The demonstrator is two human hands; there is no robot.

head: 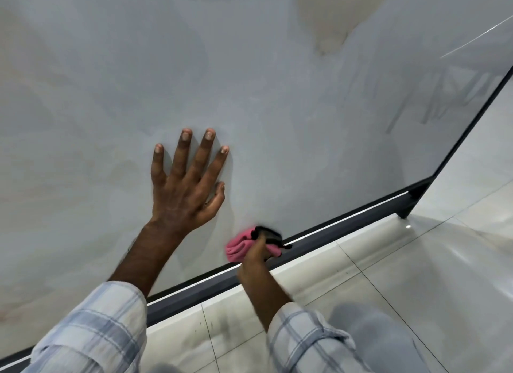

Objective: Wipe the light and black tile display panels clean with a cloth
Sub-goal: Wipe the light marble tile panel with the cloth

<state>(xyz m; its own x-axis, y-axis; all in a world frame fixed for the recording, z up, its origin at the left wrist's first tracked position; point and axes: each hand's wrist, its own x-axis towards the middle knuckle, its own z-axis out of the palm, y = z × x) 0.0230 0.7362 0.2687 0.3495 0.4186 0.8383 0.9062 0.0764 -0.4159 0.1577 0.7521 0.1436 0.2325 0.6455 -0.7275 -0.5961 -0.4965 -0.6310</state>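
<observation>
A large glossy light tile panel [249, 81] fills most of the view, upright in a dark frame [347, 222]. My left hand [186, 189] lies flat on the panel with its fingers spread. Lower down, my right hand [256, 254] grips a bunched pink cloth with a black edge [238, 245]. The cloth is pressed to the panel's bottom edge, just above the frame. No black panel is in sight.
The panel's dark frame runs along the bottom and up the right side to a corner foot [410, 200]. Below it lies a glossy light tiled floor [416, 275]. My knee in grey trousers [369, 333] shows at the bottom right.
</observation>
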